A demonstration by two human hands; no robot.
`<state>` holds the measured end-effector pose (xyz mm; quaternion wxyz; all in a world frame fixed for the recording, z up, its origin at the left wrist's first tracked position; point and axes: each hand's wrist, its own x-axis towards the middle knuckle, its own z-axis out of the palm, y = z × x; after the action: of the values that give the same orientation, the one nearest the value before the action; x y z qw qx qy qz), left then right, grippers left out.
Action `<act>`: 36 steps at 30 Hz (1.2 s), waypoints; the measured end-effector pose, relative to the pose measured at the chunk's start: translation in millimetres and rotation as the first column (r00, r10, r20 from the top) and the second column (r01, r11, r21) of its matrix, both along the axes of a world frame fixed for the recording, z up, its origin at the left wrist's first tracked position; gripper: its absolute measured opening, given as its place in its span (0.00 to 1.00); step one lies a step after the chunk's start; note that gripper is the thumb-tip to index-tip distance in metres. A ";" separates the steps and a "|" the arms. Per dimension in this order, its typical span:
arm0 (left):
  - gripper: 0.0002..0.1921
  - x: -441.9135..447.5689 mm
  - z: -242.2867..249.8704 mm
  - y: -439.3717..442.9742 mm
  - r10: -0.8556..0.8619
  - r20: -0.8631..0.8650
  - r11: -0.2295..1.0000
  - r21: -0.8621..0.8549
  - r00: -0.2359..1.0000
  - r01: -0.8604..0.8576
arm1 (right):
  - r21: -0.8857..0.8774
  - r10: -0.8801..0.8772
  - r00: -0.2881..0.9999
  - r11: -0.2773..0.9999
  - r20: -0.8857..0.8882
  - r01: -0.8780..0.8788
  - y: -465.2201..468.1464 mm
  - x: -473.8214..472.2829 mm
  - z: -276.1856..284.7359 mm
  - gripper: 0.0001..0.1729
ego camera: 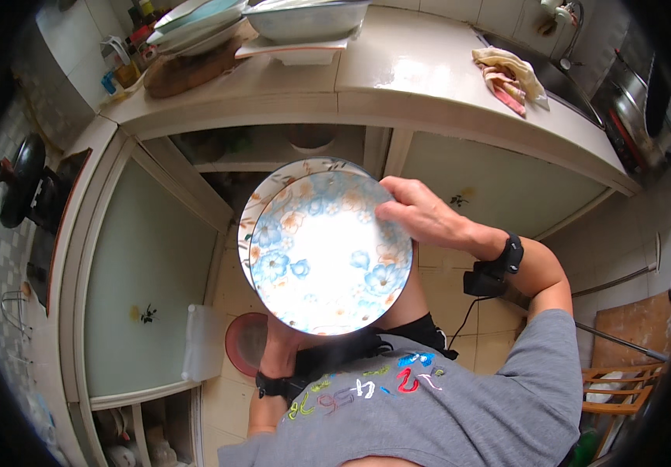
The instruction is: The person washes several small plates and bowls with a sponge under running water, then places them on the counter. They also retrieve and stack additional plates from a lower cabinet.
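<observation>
Two round plates are held together in front of me. On top is a flowered plate (271,257) with blue and orange blossoms around its rim, its middle washed out by glare. A second plate (246,233) with a leaf pattern lies behind it, showing along the upper left. My right hand (414,210) grips the plates at the upper right rim, thumb over the front. From below, my left hand (281,341) reaches behind the lower left edge and supports them; its fingers are hidden.
An open cabinet compartment (335,152) lies beyond the plates, between frosted doors. The counter (411,52) carries stacked dishes (201,26), a large bowl (306,20), a wooden board (189,73) and cloths (507,79) beside the sink (563,87). A reddish basin (245,344) sits on the floor.
</observation>
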<state>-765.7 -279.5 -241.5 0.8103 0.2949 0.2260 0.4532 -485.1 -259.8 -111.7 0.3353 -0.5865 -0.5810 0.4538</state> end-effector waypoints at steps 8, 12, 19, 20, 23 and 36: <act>0.28 4.8 11.3 12.0 -0.106 -0.007 0.991 -0.085 0.994 0.105 | 0.065 -0.112 0.993 0.991 -0.027 0.114 -5.2 0.5 -19.5 0.16; 0.28 0.1 -7.5 14.7 -0.060 -0.012 0.996 -0.071 0.998 0.059 | 0.012 -0.113 0.970 0.994 0.214 0.113 -7.1 -10.0 0.1 0.19; 0.35 1.6 -17.5 23.3 -0.089 0.005 0.979 -0.181 0.996 0.089 | 0.160 -0.183 0.923 0.978 0.339 0.135 -9.2 -22.6 10.2 0.16; 0.35 -1.0 -23.8 21.9 -0.104 0.030 0.976 -0.190 0.994 0.108 | 0.183 -0.205 0.935 0.971 0.291 0.155 -9.6 -23.5 10.3 0.16; 0.33 0.9 -52.5 21.7 -0.064 -0.025 0.995 -0.082 0.998 0.062 | 0.246 -0.249 0.961 0.945 0.123 0.213 -9.8 -3.5 12.6 0.15; 0.31 6.4 13.4 31.1 -0.030 0.067 0.975 -0.218 0.997 0.044 | 0.141 -0.461 0.766 0.810 -0.447 0.570 -9.0 95.0 80.1 0.20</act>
<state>-759.3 -248.4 -228.0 0.8529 0.1935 0.2433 0.4194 -390.1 -268.7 -31.6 0.6333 -0.5702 -0.3722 0.3678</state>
